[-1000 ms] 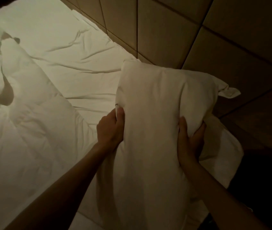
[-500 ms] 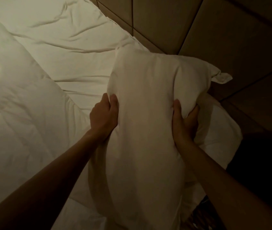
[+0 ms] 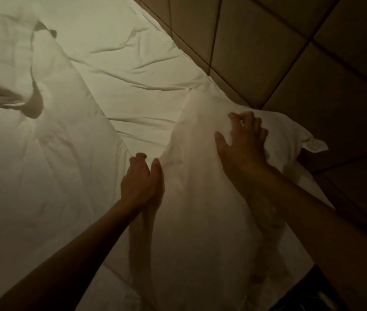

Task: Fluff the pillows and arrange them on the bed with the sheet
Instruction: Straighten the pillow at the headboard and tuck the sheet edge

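A white pillow (image 3: 200, 209) lies at the head of the bed against the padded headboard, its far corner flap sticking out to the right. My left hand (image 3: 141, 182) presses against the pillow's left edge with the fingers together, and no grip shows. My right hand (image 3: 243, 144) rests on top of the pillow with fingers spread and slightly blurred. A second pillow (image 3: 308, 187) shows underneath on the right. The wrinkled white sheet (image 3: 133, 63) covers the mattress beyond.
A rumpled white duvet (image 3: 32, 164) fills the left half of the bed. The brown padded headboard panels (image 3: 290, 52) run along the right and top. Dark floor shows at the lower right corner (image 3: 308, 295).
The pillow has dropped from upright between my hands to lying flatter on the bed. My right hand left its side grip and moved up onto the top, fingers spread.
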Motion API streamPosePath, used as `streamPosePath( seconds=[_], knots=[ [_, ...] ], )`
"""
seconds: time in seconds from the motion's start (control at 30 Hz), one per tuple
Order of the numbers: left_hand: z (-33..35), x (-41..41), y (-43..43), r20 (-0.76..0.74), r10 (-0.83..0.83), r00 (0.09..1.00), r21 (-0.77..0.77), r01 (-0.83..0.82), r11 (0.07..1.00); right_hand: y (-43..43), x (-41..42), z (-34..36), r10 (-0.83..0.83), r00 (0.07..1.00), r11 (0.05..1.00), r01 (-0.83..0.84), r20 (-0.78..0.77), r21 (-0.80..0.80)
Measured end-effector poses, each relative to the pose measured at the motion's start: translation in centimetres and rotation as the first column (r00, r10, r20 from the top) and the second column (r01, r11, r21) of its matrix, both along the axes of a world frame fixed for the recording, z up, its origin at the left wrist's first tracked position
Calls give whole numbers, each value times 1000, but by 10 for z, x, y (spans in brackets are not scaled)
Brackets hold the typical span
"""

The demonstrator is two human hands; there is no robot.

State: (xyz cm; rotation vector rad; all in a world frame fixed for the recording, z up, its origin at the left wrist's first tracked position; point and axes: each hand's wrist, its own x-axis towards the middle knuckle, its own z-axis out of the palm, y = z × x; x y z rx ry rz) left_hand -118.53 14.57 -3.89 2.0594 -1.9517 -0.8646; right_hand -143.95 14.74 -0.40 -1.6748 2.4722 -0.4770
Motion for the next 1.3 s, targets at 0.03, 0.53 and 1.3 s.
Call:
streamPosePath(
  seconds=[0.03, 0.53, 1.3],
  knots=[
    [0, 3, 4, 2, 28, 1000, 28, -28, 999, -13, 4, 3, 127, 991, 992, -126, -29, 28],
    [-22, -6, 23, 178, 188, 966, 51, -200, 978, -119, 86, -36, 927, 358, 369, -819, -112, 439],
    [-44, 0, 31, 210, 200, 957, 97, -224, 970, -135, 82, -70, 974, 227, 203, -861, -5, 467]
  ],
)
